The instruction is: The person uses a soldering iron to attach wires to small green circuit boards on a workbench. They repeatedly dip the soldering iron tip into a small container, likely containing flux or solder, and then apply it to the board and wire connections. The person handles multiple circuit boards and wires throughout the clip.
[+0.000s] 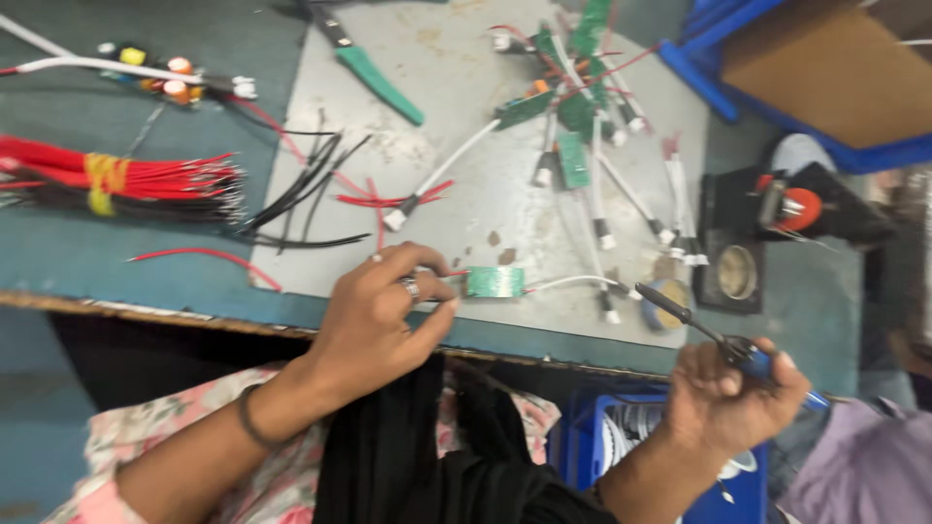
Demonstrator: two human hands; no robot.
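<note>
Left hand (374, 311) pinching circuit board (494, 282), wired boards (573, 107) behind

Left hand (374, 311) pinching; right hand (723, 398) fisted.

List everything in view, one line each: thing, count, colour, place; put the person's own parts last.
small circuit board: one, green, on the grey mat by the left hand's fingertips
grey mat: one, middle of the bench
pile of boards with white leads: several, green and white, upper middle of the mat
red wire bundle: one, red with a yellow tie, left
loose wires: several, black and red, left edge of the mat
cutters: one, green handles, top
iron stand: one, black with a red part, right
blue bin: one, below the bench edge
soldering iron: one, black with a blue grip, in the right hand
left hand: ring on one finger, at the board
right hand: closed around the iron
</note>
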